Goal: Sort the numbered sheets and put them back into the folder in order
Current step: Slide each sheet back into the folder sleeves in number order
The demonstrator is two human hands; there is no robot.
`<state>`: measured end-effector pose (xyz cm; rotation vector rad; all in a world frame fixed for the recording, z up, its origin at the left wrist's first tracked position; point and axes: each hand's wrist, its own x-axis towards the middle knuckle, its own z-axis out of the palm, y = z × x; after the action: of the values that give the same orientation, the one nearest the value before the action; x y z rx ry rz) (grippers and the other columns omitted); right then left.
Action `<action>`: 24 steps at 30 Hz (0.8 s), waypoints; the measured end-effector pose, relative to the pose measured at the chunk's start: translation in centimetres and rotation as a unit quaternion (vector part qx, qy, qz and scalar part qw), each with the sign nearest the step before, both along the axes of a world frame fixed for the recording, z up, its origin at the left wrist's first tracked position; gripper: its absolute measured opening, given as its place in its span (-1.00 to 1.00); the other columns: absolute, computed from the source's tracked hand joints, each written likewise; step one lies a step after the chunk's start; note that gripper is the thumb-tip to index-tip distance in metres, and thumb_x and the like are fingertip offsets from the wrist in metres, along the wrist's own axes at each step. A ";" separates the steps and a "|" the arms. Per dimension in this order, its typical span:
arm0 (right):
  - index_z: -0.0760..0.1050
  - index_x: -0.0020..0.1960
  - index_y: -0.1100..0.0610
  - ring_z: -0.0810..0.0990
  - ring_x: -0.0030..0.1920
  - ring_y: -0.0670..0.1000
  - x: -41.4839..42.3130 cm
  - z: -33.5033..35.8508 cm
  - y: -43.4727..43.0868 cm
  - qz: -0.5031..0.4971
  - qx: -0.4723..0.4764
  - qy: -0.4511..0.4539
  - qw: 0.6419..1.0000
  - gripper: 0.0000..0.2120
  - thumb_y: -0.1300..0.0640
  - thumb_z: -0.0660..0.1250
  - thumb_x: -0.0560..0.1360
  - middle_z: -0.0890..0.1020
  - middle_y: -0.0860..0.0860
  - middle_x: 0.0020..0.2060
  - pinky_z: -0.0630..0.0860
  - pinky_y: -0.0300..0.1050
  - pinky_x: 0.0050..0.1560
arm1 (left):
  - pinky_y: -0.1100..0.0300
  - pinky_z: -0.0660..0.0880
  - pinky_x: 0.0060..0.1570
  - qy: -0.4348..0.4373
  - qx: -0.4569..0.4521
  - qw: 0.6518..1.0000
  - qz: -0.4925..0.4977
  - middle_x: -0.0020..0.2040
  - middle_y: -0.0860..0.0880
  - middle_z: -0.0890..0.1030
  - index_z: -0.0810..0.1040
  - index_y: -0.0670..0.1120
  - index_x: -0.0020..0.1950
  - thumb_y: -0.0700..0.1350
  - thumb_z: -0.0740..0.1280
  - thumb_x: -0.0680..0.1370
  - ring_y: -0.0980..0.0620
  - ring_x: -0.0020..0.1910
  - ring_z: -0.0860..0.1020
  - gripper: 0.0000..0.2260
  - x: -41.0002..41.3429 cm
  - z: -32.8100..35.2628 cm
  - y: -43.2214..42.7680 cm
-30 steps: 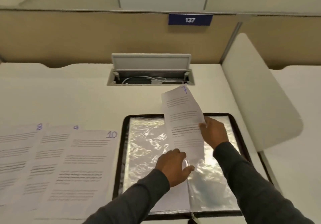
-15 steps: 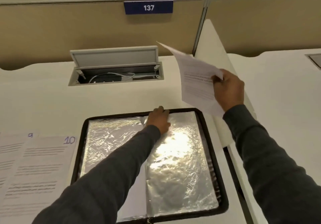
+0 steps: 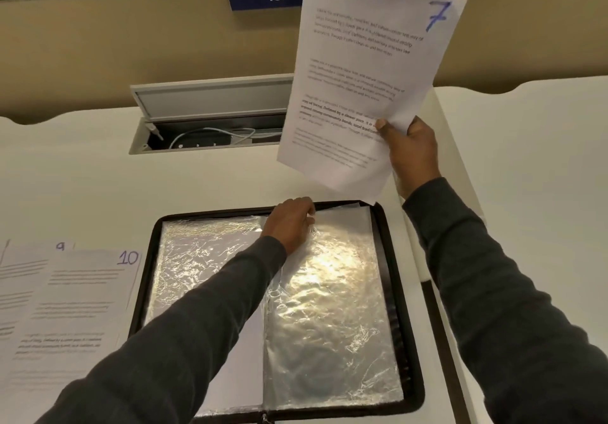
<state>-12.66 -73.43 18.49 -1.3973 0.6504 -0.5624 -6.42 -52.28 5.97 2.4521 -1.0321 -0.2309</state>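
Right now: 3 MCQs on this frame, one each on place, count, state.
1. Where is sheet 7?
A. lying inside the folder
B. held up above the folder
C. flat on the desk beside sheet 10

2. How many numbered sheets lie on the desk at left?
A. two
B. four
C. none

3. The folder is:
A. zipped shut
B. standing on edge
C. open flat

Answers:
1 B, the right hand grips its lower edge in the air.
2 A, sheet 9 and sheet 10 show.
3 C, both sleeve pages face up, with the left hand at the top edge.
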 end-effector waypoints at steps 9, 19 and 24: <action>0.50 0.37 0.21 0.66 0.19 0.11 2.6 -1.6 1.6 0.031 0.163 -0.056 0.985 -0.61 0.27 0.40 0.55 0.69 0.10 0.17 0.55 0.14 0.30 | 0.18 0.29 -0.23 -0.058 -0.052 0.996 -0.032 -0.17 -0.13 0.53 0.68 -0.20 -0.08 -0.26 0.35 0.51 -0.14 -0.19 0.48 -0.89 -0.7 -0.1 0.5; 0.59 0.09 0.08 0.72 -0.04 0.00 3.3 -3.3 2.5 0.033 0.210 -0.043 0.976 -0.84 0.27 0.40 0.55 0.75 -0.04 -0.09 0.64 -0.03 0.01 | -0.02 0.52 -0.03 0.090 -0.046 0.995 -0.021 0.05 -0.06 0.64 0.34 -0.03 0.16 -0.12 0.15 0.59 -0.11 -0.01 0.59 -0.84 -2.0 -0.4 0.4; 0.60 0.03 0.04 0.70 0.01 0.03 2.9 -4.6 2.7 0.017 0.183 -0.017 0.983 -0.86 0.25 0.41 0.55 0.73 -0.02 -0.06 0.62 0.01 0.10 | 0.03 0.50 0.03 0.065 -0.034 0.995 -0.064 0.06 -0.05 0.65 0.48 -0.06 0.22 -0.09 0.19 0.56 -0.10 0.03 0.57 -0.75 -2.5 -1.1 0.4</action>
<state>-9.79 -70.74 13.88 -1.0504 0.6648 -0.4140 -8.89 -51.88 4.82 2.2809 -1.1219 -0.3852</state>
